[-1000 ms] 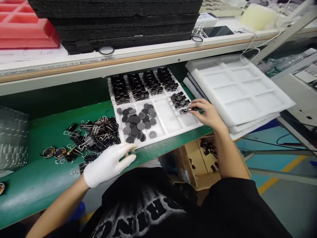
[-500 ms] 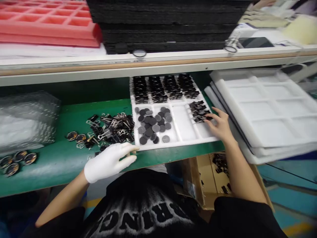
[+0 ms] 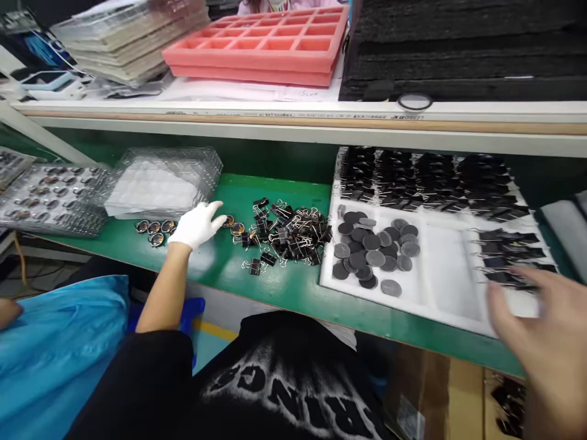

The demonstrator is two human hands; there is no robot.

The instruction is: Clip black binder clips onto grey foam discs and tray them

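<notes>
The left hand (image 3: 195, 227), in a white glove, reaches over the table (image 3: 215, 256) from its near edge, thumb and finger apart and nothing visible between them. Its fingertips are right beside one of two round parts (image 3: 237, 229) that lie between the glove and the loose pile of binder clips (image 3: 293, 235); whether they touch it I cannot tell. Four more round parts (image 3: 156, 239) sit on the other side of the glove, closer to the table's left end.

The right hand (image 3: 545, 324), bare and blurred, is over the near right side of the white tray (image 3: 367, 294). Its thumb and fingers stand apart by the row of clips (image 3: 507, 238) in the rightmost near compartment; whether it grips one I cannot tell.

The tray lies on the right part of the table, its near side close to the table's near edge. Dark discs (image 3: 375, 258) fill much of its near left compartments, and dense rows of clips (image 3: 397, 174) take up the back ones. A stack of clear trays (image 3: 202, 165) stands toward the table's back edge, behind the glove.

The step in hand looks like handling small pieces at both places at once. Picking up a round part would call for a light pinch at its rim, and work in the clip row for fingertips kept off the neighbouring wire handles
</notes>
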